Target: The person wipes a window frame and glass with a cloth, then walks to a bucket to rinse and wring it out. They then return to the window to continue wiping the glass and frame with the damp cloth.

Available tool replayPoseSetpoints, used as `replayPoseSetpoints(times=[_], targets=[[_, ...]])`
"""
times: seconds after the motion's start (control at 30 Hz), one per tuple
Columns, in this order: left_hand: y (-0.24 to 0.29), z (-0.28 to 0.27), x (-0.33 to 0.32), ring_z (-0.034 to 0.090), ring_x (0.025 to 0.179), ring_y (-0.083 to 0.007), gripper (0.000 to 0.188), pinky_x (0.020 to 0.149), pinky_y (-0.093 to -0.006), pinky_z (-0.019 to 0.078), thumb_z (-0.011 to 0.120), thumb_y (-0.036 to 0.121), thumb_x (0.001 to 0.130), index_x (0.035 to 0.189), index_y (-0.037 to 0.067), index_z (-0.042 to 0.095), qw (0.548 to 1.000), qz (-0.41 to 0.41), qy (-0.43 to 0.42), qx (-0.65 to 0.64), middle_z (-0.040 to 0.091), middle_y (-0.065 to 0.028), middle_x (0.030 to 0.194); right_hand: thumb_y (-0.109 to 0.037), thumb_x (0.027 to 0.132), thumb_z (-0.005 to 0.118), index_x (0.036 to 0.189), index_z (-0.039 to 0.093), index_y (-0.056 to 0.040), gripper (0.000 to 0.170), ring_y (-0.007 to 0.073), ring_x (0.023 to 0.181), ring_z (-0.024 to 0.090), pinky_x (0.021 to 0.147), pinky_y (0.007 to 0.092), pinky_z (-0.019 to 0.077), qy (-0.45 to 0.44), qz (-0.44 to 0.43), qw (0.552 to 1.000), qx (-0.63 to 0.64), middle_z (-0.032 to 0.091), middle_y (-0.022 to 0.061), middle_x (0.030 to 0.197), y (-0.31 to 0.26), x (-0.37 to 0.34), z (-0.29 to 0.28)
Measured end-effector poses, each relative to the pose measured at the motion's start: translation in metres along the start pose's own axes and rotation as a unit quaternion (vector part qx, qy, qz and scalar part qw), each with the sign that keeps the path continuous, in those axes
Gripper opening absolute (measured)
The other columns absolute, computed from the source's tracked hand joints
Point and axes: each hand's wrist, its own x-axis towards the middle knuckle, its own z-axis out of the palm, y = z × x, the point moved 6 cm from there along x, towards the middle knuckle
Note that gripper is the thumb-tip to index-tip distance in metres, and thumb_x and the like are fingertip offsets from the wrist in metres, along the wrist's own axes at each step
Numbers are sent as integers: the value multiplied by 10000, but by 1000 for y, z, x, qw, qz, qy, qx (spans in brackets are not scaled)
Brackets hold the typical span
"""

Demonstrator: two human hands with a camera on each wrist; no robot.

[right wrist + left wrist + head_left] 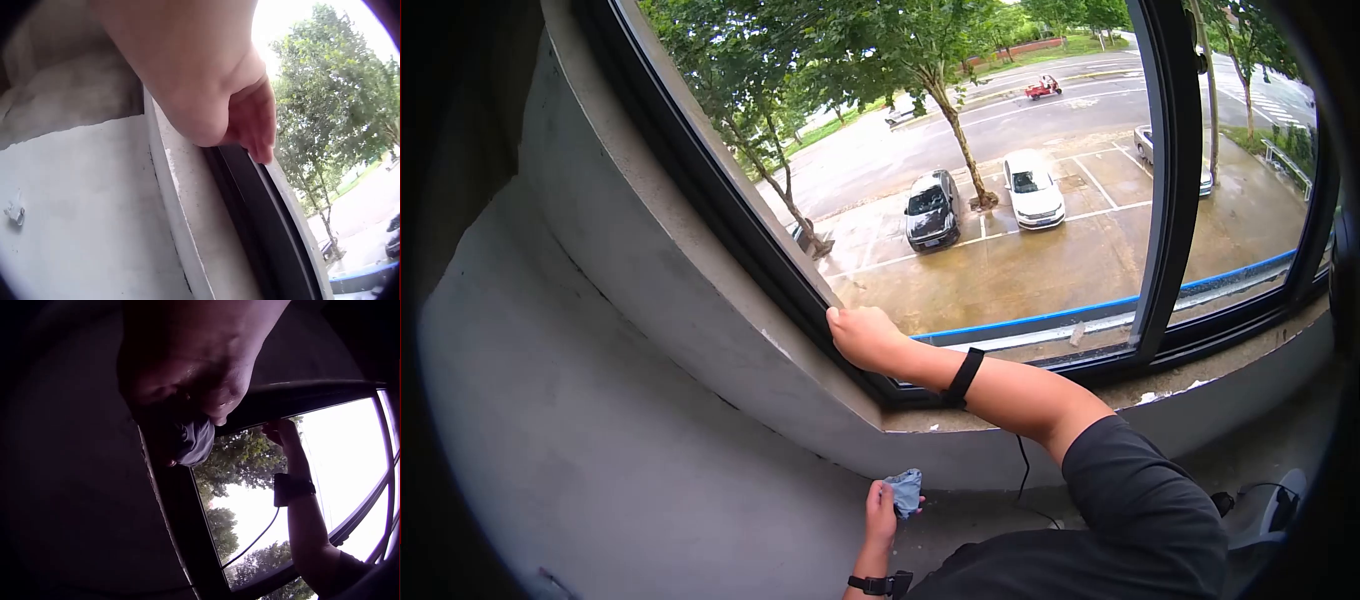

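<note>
A black car (931,208) and a white car (1035,192) stand near a tree (956,130).

left hand (187,381) grips cloth (196,442) (bunched); right hand (285,435) at window frame (187,525); trees (247,459) beyond

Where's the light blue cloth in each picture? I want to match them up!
Head: bottom middle, held in the left hand: the light blue cloth.
Left wrist: near the middle, under the hand, looking darker.
Right wrist: not in it.
Shared landmark: the black window frame, in all three views.
</note>
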Motion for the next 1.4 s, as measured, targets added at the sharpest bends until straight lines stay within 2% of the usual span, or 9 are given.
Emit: replayPoseSetpoints(times=[0.2, 0.4, 0.6, 0.77, 0.93, 1.07, 1.13, 1.17, 1.4], targets=[[22, 17, 28, 751, 750, -229, 293, 568, -310, 593, 417, 363, 1136, 1147, 77, 479, 998, 24, -15, 61, 717, -119, 1009, -228, 939, 651, 1120, 600, -14, 285, 368, 910, 707, 771, 478, 574, -88, -39, 995, 40, 702, 167, 950, -3, -54, -19], [34, 31, 77, 686, 1108, -306, 427, 906, -478, 583, 307, 426, 1139, 1288, 68, 488, 985, -40, -119, -119, 625, -179, 1293, -255, 848, 772, 1086, 721, -102, 288, 315, 1062, 647, 882, 433, 550, -253, -166, 940, 156, 697, 87, 1028, -5, -147, -4], [43, 53, 105, 632, 1211, -308, 462, 1113, -506, 464, 297, 379, 1116, 1419, 81, 479, 930, -98, -284, -213, 609, -156, 1353, -157, 798, 794, 1022, 718, -91, 245, 306, 966, 624, 842, 424, 536, -198, -66, 970, 123, 671, 75, 991, 3, -163, -6], [15, 38, 126, 644, 1002, -128, 59, 846, -337, 576, 468, 195, 1119, 1085, 147, 464, 914, -179, -312, -189, 602, -19, 1111, -136, 818, 779, 1090, 683, -81, 294, 296, 960, 601, 847, 420, 526, -231, 17, 964, 128, 633, 88, 977, -7, -170, -9], [2, 38, 138, 619, 857, -84, 90, 739, -259, 543, 521, 229, 1104, 1086, 148, 487, 907, -226, -306, -180, 601, 9, 990, -31, 830, 774, 1039, 661, -59, 240, 309, 1119, 609, 946, 411, 513, -222, 130, 951, 169, 647, 106, 1114, -13, -178, -14], [-7, 29, 152, 629, 961, -179, 193, 856, -314, 543, 593, 227, 1057, 1160, 84, 515, 961, -68, -268, 9, 614, -77, 1130, -24, 889, 734, 1112, 606, -32, 257, 320, 1092, 632, 941, 401, 522, -177, 161, 957, 163, 633, 138, 1199, -14, -187, -20], [41, 26, 144, 576, 1185, -243, 306, 938, -357, 513, 611, 146, 1002, 1288, 68, 535, 907, 315, -164, 225, 568, -131, 1263, -41, 914, 724, 1115, 611, -32, 231, 313, 1083, 647, 921, 393, 530, -168, 173, 957, 162, 654, 141, 1192, -13, -185, -22], [42, 22, 143, 486, 1304, -365, 450, 1096, -444, 408, 672, 163, 938, 1343, 26, 531, 929, 252, -177, 206, 520, -192, 1343, -58, 932, 717, 1120, 611, -32, 217, 308, 1051, 663, 896, 388, 537, -171, 225, 946, 159, 671, 140, 1154, -7, -188, -21], [58, 36, 126, 639, 1202, -268, 457, 1021, -393, 501, 754, 182, 922, 1298, -11, 582, 934, 192, -294, 71, 660, -170, 1257, -126, 937, 750, 1135, 642, -52, 238, 291, 833, 716, 738, 364, 560, -165, 231, 950, 131, 711, 128, 960, 6, -177, -3]])
